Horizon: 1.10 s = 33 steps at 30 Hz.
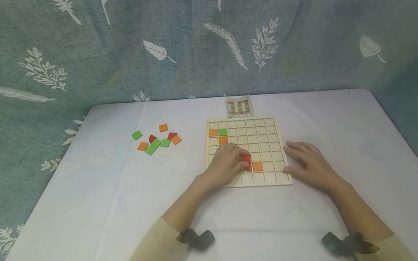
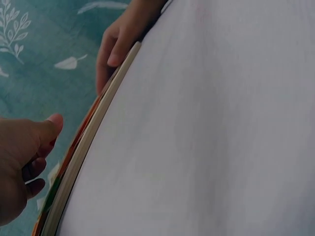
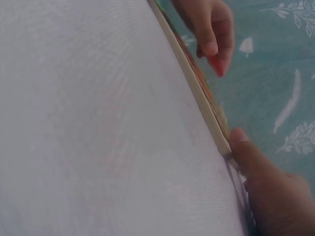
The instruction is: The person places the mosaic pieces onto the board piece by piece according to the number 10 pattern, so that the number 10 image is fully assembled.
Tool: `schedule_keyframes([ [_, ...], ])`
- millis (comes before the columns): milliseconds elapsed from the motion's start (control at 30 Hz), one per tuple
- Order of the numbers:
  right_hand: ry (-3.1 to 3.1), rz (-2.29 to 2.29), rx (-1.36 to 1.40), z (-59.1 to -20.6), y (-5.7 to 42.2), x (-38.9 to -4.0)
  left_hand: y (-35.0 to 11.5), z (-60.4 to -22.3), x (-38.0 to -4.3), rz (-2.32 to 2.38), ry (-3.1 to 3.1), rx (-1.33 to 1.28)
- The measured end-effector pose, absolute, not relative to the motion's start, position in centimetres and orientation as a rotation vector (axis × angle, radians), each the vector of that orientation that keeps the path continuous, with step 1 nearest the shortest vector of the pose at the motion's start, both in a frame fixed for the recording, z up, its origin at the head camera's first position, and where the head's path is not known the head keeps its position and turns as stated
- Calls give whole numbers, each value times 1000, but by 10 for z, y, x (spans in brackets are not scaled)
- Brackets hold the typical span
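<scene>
My left hand (image 1: pixel 228 164) pinches a red quarter-round tile (image 1: pixel 246 158) between thumb and fingers, over the lower middle of a wooden grid board (image 1: pixel 269 177). In the right wrist view the red tile shows at those fingertips, raised above the board's edge. Just below it in the head view, another red tile (image 1: pixel 248 167) lies beside an orange tile (image 1: pixel 257 166). My right hand (image 1: pixel 315 165) rests along the board's right edge, fingers loosely extended, its thumb (image 3: pixel 239 136) touching near the corner. Part of the grid is hidden under the left hand.
Toward the grid's upper left sit an orange tile (image 1: pixel 213 132), a green tile (image 1: pixel 222 132) and another orange one. Several loose tiles, including a long green tile (image 1: pixel 153 146), lie left of the board. A pattern card (image 1: pixel 239 106) stands behind it on the white cloth.
</scene>
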State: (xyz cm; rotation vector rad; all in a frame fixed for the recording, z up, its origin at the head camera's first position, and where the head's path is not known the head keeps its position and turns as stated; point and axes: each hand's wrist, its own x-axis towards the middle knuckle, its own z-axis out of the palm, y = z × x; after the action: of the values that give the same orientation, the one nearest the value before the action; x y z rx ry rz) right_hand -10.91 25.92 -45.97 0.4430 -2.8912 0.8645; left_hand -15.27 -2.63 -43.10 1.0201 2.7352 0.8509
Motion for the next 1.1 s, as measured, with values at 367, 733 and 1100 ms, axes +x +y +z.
schedule_keyframes([
  [367, -2889, 876, 477, -458, 260, -110, 6, -436, -150, 732, 2729, 1124],
  [733, -2885, 889, 476, -460, 264, -111, 24, -441, -150, 640, 2747, 1187],
  [1100, -2879, 897, 479, -459, 262, -110, 14, -436, -149, 692, 2760, 1170],
])
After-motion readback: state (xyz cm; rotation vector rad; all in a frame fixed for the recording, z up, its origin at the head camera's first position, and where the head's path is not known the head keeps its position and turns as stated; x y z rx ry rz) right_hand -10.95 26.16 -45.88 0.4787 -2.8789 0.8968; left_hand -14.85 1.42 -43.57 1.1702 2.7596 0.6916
